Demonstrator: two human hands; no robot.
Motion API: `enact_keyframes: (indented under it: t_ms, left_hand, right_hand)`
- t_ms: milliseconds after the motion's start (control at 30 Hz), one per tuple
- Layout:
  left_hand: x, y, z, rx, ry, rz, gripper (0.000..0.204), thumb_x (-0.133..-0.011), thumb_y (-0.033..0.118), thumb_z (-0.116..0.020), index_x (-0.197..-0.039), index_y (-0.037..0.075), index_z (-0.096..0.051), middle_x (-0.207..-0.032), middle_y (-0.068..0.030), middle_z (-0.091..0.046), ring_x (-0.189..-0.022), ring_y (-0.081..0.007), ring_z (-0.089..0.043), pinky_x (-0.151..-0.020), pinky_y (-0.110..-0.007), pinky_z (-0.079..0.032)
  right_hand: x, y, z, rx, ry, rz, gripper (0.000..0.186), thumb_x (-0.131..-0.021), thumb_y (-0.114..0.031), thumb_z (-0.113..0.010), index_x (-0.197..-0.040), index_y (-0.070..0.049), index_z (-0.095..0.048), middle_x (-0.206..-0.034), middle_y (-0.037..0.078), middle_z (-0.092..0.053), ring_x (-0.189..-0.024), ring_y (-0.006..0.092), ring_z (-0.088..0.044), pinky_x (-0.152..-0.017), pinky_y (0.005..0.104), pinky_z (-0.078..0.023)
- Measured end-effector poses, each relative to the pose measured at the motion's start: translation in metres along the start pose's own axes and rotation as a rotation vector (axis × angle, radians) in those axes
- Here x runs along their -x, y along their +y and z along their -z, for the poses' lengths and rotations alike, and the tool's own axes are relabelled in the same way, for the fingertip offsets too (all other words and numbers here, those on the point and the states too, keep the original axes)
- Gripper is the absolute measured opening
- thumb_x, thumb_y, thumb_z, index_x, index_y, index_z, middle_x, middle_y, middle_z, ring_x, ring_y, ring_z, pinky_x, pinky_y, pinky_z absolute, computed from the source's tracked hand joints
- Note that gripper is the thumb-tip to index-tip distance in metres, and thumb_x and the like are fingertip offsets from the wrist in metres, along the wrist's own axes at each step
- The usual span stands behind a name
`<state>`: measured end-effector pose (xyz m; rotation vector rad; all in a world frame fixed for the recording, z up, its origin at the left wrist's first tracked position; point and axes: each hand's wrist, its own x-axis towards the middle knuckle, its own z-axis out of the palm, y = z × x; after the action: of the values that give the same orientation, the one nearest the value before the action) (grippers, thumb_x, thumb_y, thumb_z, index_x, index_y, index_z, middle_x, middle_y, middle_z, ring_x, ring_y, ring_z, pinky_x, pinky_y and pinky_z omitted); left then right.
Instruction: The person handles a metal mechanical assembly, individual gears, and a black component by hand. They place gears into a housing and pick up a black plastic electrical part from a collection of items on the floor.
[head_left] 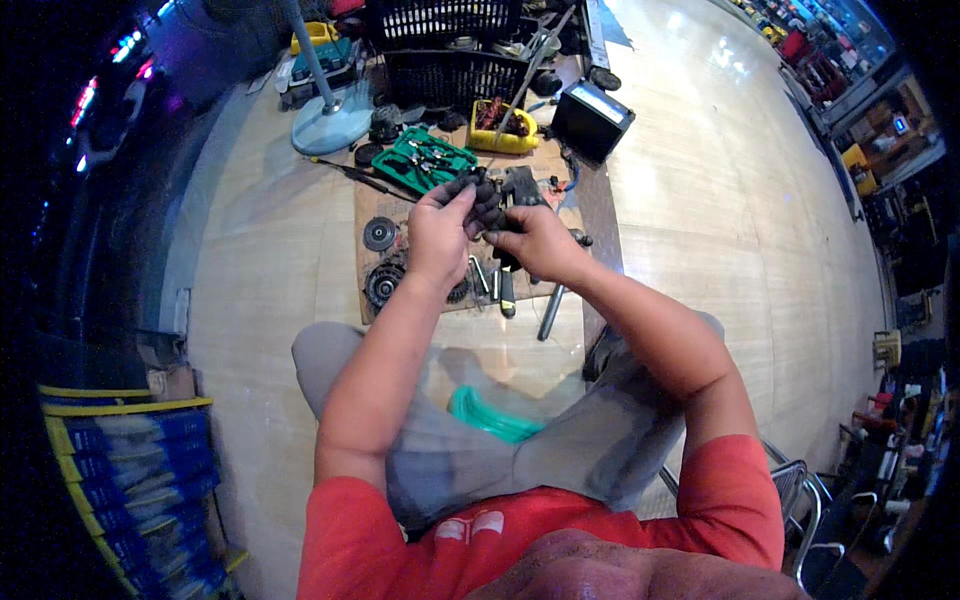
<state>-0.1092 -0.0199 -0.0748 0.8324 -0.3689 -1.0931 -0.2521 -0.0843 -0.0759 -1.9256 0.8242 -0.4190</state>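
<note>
My left hand [445,228], its fingers blackened with grease, is closed around a small dark part above the cardboard [408,216]. Close beside it, my right hand [540,244] is also closed, its fingertips meeting the left hand's work. What exactly the fingers hold is too dark to make out. Beyond my left hand lies an open green tool case [425,160] with pliers-like tools. Below the hands are a black-and-yellow handled tool [508,296] and a metal bar [550,312]. A dark pulley-like wheel [380,234] and a round finned part [385,286] lie to the left.
Behind the case stand a yellow container [503,142] with reddish contents, a black box-shaped battery [592,122] and black crates [452,78]. A pole on a round base [332,126] rises at far left. A green plastic piece [492,418] sits between my legs.
</note>
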Motion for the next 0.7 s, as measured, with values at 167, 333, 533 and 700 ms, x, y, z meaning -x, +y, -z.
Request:
enact_keyframes:
  t_ms: [167, 333, 533, 700]
  left_hand:
    - [-0.004, 0.004, 0.007, 0.106, 0.026, 0.021, 0.01, -0.095, 0.003, -0.054, -0.103, -0.001, -0.059, -0.096, -0.0157, -0.069, -0.085, -0.026, -0.07, -0.076, -0.037, -0.06]
    - [-0.009, 0.011, 0.011, 0.14, -0.011, 0.011, 0.009, -0.095, 0.003, -0.054, -0.1, -0.002, -0.06, -0.094, -0.0155, -0.069, -0.083, -0.0266, -0.07, -0.076, -0.039, -0.06]
    - [-0.015, 0.016, 0.015, 0.159, 0.008, -0.076, 0.011, -0.094, 0.0, -0.055, -0.103, 0.0, -0.061, -0.096, -0.0139, -0.069, -0.086, -0.025, -0.07, -0.08, -0.039, -0.059]
    - [-0.009, 0.018, 0.019, 0.188, -0.029, -0.036, 0.012, -0.095, 0.001, -0.054, -0.105, -0.002, -0.06, -0.098, -0.0166, -0.068, -0.089, -0.0288, -0.069, -0.084, -0.044, -0.059]
  right_hand:
    - [-0.004, 0.006, 0.001, -0.109, -0.082, -0.038, 0.023, -0.085, -0.019, -0.069, -0.093, 0.002, -0.068, -0.071, 0.015, -0.067, -0.06, 0.0183, -0.061, -0.062, 0.0362, -0.051]
    - [-0.008, 0.002, 0.007, 0.0, -0.167, 0.004, 0.017, -0.09, -0.016, -0.067, -0.093, 0.001, -0.068, -0.07, -0.002, -0.059, -0.064, 0.0065, -0.052, -0.058, 0.0269, -0.045]
    - [-0.01, 0.003, 0.012, 0.126, -0.112, 0.234, 0.026, -0.089, -0.027, -0.064, -0.096, -0.002, -0.068, -0.08, 0.022, -0.065, -0.07, 0.0354, -0.063, -0.066, 0.0436, -0.048]
    - [-0.007, 0.004, 0.016, 0.063, -0.188, 0.155, 0.026, -0.092, -0.027, -0.063, -0.102, -0.004, -0.069, -0.071, 0.018, -0.063, -0.062, 0.0252, -0.061, -0.062, 0.0388, -0.049]
